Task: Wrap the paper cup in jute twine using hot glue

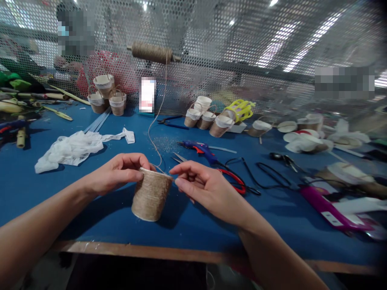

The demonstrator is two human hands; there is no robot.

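The cup [152, 196] is pinched by the left hand [116, 174]; whether twine [165, 86] is held by the half-curled right hand [208, 187] is unclear.

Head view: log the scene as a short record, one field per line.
Left hand: the left hand pinches the rim of a twine-wrapped cup
Right hand: the right hand is at the rim's right side; grip unclear
Twine: the twine runs from a spool down to the cup's rim
Tools: glue gun and red-handled scissors on the blue table
Left side: crumpled white fabric
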